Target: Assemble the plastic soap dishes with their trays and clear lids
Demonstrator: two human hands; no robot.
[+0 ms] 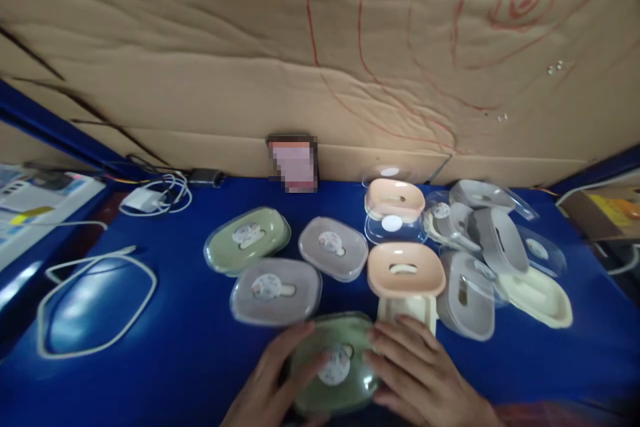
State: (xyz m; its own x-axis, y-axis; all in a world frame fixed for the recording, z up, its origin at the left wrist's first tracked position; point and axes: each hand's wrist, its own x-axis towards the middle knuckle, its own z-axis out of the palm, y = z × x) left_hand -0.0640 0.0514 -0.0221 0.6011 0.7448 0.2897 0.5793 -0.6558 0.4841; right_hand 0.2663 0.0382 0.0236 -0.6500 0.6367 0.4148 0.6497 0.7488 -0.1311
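The table [175, 347] is deep blue. The nearest box [335, 363] is green with a clear lid and a white round sticker. Other boxes are grey [275, 290], peach [406, 270] and cream [537, 295]. The brown cardboard [320, 60] carries red drawn lines.
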